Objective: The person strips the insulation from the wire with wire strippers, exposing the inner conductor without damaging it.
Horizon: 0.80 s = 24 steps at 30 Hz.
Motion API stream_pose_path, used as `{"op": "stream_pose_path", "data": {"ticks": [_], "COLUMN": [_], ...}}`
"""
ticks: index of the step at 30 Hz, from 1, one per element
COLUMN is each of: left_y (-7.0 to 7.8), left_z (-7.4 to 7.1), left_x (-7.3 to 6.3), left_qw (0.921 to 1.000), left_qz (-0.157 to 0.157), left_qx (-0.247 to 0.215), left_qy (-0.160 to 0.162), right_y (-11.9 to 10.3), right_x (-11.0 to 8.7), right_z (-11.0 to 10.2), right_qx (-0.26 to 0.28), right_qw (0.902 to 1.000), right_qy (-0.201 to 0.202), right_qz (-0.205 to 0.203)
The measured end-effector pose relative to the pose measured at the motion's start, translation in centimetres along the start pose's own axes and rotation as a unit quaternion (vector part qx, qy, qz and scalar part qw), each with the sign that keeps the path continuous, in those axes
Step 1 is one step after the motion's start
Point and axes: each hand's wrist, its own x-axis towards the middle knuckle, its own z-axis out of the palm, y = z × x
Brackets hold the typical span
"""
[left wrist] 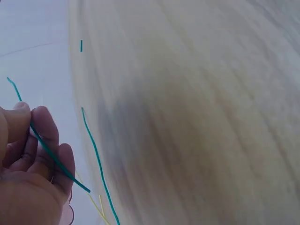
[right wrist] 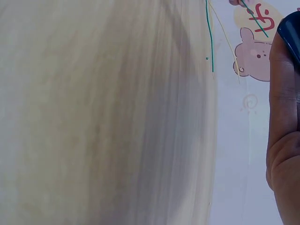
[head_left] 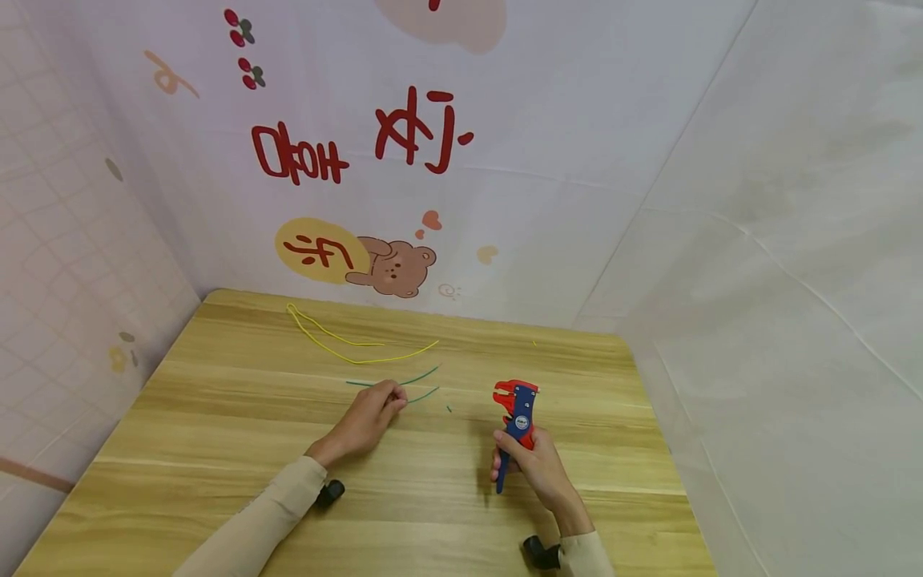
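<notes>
Between thumb and fingers, my left hand (head_left: 368, 421) pinches a green wire (left wrist: 54, 157); one end sticks out past the fingertips and the rest runs across the palm. A second green wire (left wrist: 98, 159) lies on the table just beyond that hand. My right hand (head_left: 542, 471) grips a red and blue wire stripper (head_left: 521, 410) by its handles, its red head pointing away from me and its mouth facing left. Only the rounded dark end of a stripper handle (right wrist: 291, 35) shows in the right wrist view. A short green wire piece (head_left: 449, 409) lies between the hands.
A long bent yellow wire (head_left: 324, 344) lies near the back of the wooden table (head_left: 433, 513). A tiny yellow bit (head_left: 534, 344) rests at the back right. Printed cloth walls (head_left: 548, 200) rise behind and on both sides of the table.
</notes>
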Motion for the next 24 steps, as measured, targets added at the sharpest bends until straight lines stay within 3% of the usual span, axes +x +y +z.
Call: {"op": "stream_pose_path", "data": {"ticks": [16,24], "left_y": [1.2,2.2], "left_z": [-0.4,-1.1], "left_x": [0.2,0.2], "left_qw": [0.9942,0.9934], "left_qz": [0.040,0.029], "left_qx": [-0.053,-0.082], "left_qy": [0.084,0.075], "right_y": [-0.5,-0.7], "right_x": [0.3,0.5], "right_z": [0.7,0.9], "right_qx": [-0.010,-0.014], "right_qw": [0.9998,0.9995], "right_qy": [-0.016,-0.025], "right_qz": [-0.004,-0.013]}}
